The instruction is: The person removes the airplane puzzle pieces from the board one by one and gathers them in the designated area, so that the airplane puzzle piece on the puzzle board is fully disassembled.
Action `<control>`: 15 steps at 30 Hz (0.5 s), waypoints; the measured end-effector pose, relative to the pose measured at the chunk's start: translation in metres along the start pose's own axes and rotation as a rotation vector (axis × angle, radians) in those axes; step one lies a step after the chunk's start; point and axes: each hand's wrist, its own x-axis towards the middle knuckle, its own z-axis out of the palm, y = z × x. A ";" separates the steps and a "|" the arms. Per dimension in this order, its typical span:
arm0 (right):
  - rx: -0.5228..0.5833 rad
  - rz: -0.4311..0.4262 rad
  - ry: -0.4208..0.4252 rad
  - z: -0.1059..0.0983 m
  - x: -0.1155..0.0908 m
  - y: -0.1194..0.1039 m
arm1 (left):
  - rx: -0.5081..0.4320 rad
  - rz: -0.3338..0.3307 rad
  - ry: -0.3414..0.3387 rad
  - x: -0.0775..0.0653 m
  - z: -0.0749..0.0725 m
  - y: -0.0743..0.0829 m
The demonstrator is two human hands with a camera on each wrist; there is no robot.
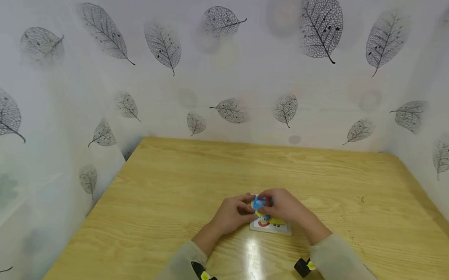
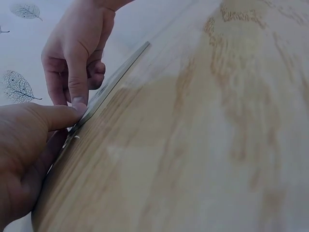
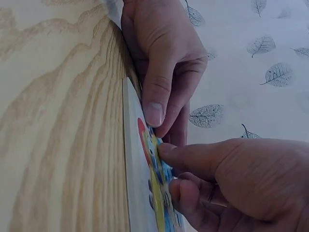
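A small flat picture puzzle board (image 1: 269, 230) lies on the wooden table, its picture coloured blue, yellow and red on white. At its left side, my left hand (image 1: 231, 213) holds the edge, thumb and fingers bent about it. From the right, my right hand (image 1: 286, 206) reaches over the board and pinches a blue puzzle piece (image 1: 259, 203) at the upper left of the picture. In the right wrist view, both thumbs come close together over the coloured pieces (image 3: 158, 179). Fingers hide much of the picture, so whether the blue piece is seated or lifted I cannot tell.
The wooden table (image 1: 162, 187) reaches back to a pale curtain (image 1: 250, 74) printed with dark leaves, which also hangs at both sides. On each sleeve sits a black wrist camera (image 1: 302, 267). Light glares off the tabletop in front of the board.
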 end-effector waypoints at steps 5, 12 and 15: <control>0.032 0.031 -0.016 0.001 0.005 -0.001 | -0.029 -0.023 -0.014 0.000 -0.003 -0.001; 0.151 0.083 -0.039 0.000 0.007 0.004 | 0.002 -0.038 0.001 0.000 -0.004 0.001; 0.161 0.091 -0.058 -0.001 0.008 0.006 | 0.009 -0.037 -0.003 0.000 -0.002 0.002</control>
